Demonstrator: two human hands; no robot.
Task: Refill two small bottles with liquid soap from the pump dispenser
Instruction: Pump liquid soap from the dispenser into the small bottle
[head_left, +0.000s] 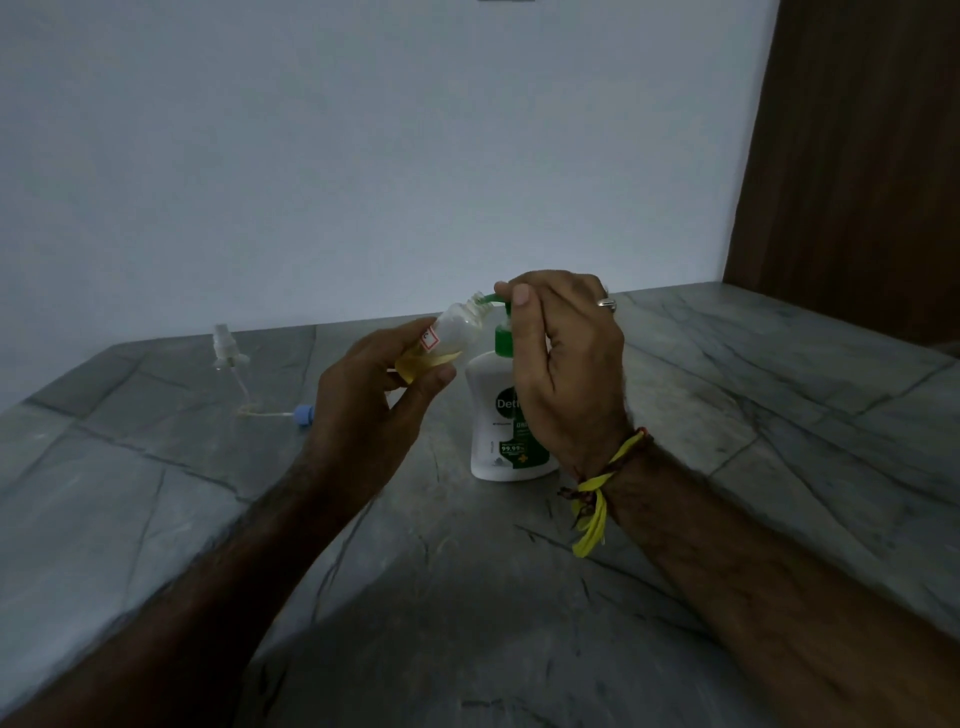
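Note:
My left hand (374, 384) grips a small clear bottle (457, 327), tilted with its open neck up against the green nozzle of the pump dispenser (493, 415). Yellowish soap lies in the bottle's lower part. The dispenser is white with a green label and stands upright on the stone counter (727, 395). My right hand (561, 353) sits curled over the green pump head, index finger and thumb on it. A second small clear bottle (227, 349) with a white spray top stands at the far left.
A loose blue cap with a thin dip tube (301, 415) lies on the counter between the second bottle and my left hand. A pale wall runs behind the counter; a dark wooden panel (857, 166) rises at the right.

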